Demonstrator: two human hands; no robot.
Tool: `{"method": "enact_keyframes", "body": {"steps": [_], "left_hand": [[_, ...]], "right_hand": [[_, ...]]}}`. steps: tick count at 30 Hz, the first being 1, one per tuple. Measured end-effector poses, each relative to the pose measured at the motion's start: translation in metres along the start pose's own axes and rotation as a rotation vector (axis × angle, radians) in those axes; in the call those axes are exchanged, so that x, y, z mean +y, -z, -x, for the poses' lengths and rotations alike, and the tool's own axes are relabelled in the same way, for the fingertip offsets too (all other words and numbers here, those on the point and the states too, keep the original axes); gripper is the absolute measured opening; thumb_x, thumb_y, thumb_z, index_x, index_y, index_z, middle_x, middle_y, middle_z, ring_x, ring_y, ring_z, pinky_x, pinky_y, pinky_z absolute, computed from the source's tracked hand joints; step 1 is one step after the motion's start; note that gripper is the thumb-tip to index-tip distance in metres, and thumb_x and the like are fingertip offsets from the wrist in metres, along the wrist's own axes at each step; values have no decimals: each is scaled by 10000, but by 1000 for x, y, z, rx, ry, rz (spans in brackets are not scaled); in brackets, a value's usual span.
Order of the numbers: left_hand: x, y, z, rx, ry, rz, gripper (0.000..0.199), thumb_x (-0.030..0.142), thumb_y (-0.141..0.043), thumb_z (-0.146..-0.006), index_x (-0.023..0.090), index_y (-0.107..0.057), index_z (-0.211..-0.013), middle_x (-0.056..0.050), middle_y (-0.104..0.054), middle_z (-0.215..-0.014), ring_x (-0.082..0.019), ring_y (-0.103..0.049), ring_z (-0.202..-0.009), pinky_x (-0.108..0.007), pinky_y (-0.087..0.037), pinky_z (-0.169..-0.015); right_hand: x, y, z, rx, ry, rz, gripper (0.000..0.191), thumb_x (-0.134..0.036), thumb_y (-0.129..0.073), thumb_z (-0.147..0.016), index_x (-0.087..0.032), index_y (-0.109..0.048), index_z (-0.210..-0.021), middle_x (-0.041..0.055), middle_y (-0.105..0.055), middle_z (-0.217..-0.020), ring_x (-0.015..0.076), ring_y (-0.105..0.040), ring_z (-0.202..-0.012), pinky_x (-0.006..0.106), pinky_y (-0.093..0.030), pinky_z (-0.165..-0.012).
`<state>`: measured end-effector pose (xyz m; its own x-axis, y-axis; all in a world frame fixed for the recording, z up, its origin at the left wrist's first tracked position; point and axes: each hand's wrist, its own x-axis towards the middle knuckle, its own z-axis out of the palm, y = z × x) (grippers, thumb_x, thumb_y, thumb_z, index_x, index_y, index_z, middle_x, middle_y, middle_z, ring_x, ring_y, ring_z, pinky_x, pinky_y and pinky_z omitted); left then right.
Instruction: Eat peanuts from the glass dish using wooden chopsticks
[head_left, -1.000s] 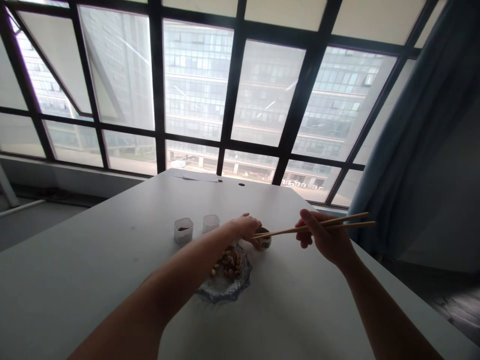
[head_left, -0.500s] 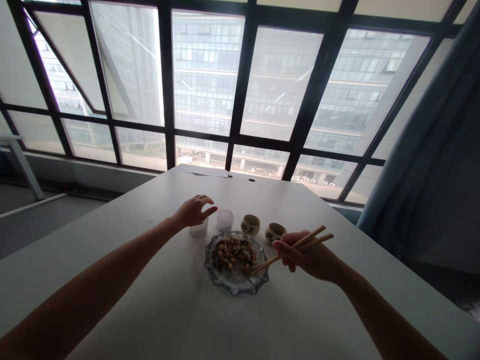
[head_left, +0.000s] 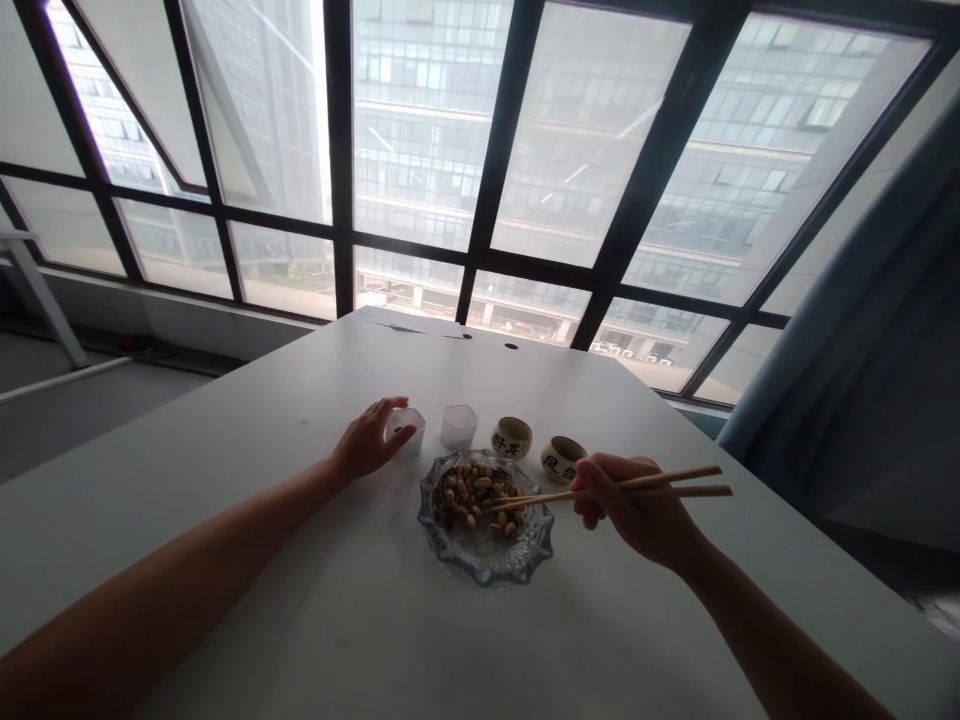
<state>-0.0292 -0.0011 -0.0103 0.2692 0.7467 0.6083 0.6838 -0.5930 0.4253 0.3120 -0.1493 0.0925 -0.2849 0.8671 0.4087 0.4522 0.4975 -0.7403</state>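
Note:
My right hand (head_left: 626,500) grips a pair of wooden chopsticks (head_left: 675,482), their tips down among the peanuts (head_left: 472,490). These lie in a scalloped glass bowl (head_left: 487,570) on the white table, mostly toward its back and left. My left hand (head_left: 369,438) has its thumb and fingers around the left side of a small translucent plastic cup (head_left: 412,430); a dark bit shows inside that cup. A second translucent cup (head_left: 459,428) stands just to its right. Two cream cups with dark characters, one (head_left: 512,438) behind the bowl and another (head_left: 562,460) near my right hand, complete the row.
The white table (head_left: 315,600) reaches toward a wall of dark-framed windows (head_left: 420,140). A flat sheet (head_left: 420,325) and two dark round holes lie near its far edge. A blue curtain (head_left: 862,300) hangs at the right; a white frame leg (head_left: 49,305) stands at far left.
My left hand has come down from above the left plastic cup to its side, fingers now around it. The chopstick tips have moved from the bowl's right front up into the peanuts.

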Motion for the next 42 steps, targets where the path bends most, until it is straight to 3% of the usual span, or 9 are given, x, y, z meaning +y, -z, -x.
{"method": "enact_keyframes", "body": {"steps": [6, 10, 14, 18, 21, 24, 31, 38, 42], "left_hand": [[1, 0, 0, -6, 2, -11, 536, 598, -463, -908, 193, -531, -1252, -131, -633, -1292, -279, -652, -1084, -450, -516, -979], [0, -1, 1, -7, -3, -16, 521, 586, -477, -908, 200, -534, -1254, -126, -633, -1295, -273, -656, -1067, -445, -524, -965], [-2, -2, 2, 12, -29, -12, 506, 572, -485, -912, 195, -537, -1247, -127, -641, -1274, -265, -661, -1053, -440, -527, -962], [-2, -3, 2, 21, -51, -14, 494, 565, -484, -918, 193, -540, -1238, -128, -648, -1260, -263, -662, -1058, -433, -529, -959], [-2, -3, 2, 23, -64, -24, 497, 572, -478, -917, 189, -545, -1227, -133, -654, -1244, -278, -652, -1094, -434, -532, -952], [-4, -4, 1, 28, -65, -30, 500, 574, -475, -917, 186, -548, -1222, -134, -660, -1231, -285, -654, -1097, -435, -542, -932], [-5, -6, 2, 35, -59, -27, 481, 557, -495, -912, 199, -546, -1230, -124, -661, -1239, -278, -660, -1091, -430, -547, -923], [-11, -11, 3, 50, -70, -13, 568, 484, -648, -822, 178, -501, -1278, -155, -641, -1264, -302, -648, -1121, -461, -542, -954], [-8, -9, 3, 127, -178, 9, 565, 390, -700, -792, 196, -488, -1278, -136, -645, -1218, -285, -647, -1107, -450, -549, -950]], "right_hand": [[7, -8, -1, -146, 73, 20, 384, -446, -571, -951, -202, -649, -665, 21, -658, -552, 149, -611, -450, 262, -498, -408], [11, -12, 1, -147, 70, 18, 382, -426, -562, -965, -197, -650, -673, 24, -673, -576, 138, -608, -454, 260, -512, -421], [13, -12, -1, -14, -28, -91, 445, -538, -618, -901, -179, -653, -640, 32, -663, -524, 144, -610, -407, 241, -480, -367], [19, -4, -11, 344, -209, -351, 480, -627, -745, -742, -163, -671, -641, 27, -641, -465, 134, -576, -356, 225, -465, -339], [27, 3, -19, 544, -328, -596, 480, -599, -835, -639, -158, -649, -598, 15, -614, -445, 119, -559, -370, 202, -454, -326], [33, 7, -23, 636, -404, -726, 434, -515, -861, -653, -155, -627, -591, 5, -600, -455, 109, -557, -394, 181, -443, -320], [35, 7, -21, 612, -424, -763, 348, -424, -792, -780, -156, -618, -645, 11, -605, -487, 123, -576, -425, 192, -471, -342], [30, 6, -21, 624, -346, -718, 446, -532, -865, -632, -151, -634, -604, 15, -608, -454, 121, -561, -387, 201, -453, -331], [30, 7, -21, 633, -313, -701, 462, -548, -875, -592, -146, -648, -598, 28, -610, -439, 120, -550, -374, 202, -443, -328]]}}
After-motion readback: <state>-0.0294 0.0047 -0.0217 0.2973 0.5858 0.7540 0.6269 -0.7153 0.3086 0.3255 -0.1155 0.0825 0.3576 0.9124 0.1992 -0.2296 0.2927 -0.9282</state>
